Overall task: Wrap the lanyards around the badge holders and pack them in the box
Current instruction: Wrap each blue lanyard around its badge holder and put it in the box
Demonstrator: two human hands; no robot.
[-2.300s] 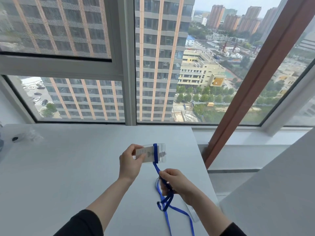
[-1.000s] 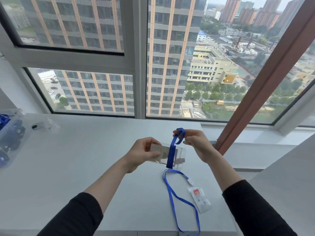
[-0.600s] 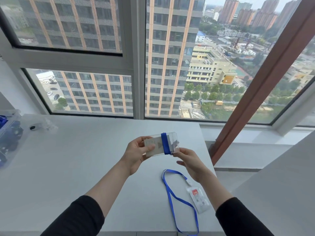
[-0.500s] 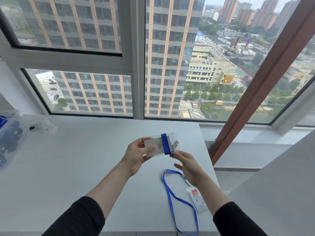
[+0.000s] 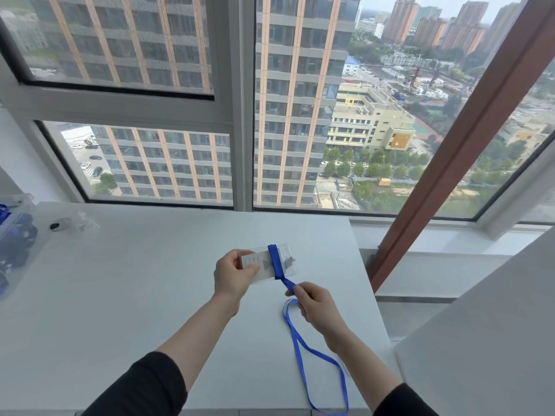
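1. The loose part of a blue lanyard point(image 5: 296, 343) lies looped on the white table point(image 5: 135, 280), reaching its near edge.
2. The right hand point(image 5: 315, 304) pinches the lanyard between thumb and fingertips, just below the badge holder, with the strap taut between them.
3. The left hand point(image 5: 232, 276) grips the clear badge holder point(image 5: 260, 263) by its left end, held above the table. The lanyard is wound across it.
4. At the table's far left stands a clear box point(image 5: 15, 235) with dark blue things inside.
5. Beyond, a window point(image 5: 240, 115) shows tall buildings.
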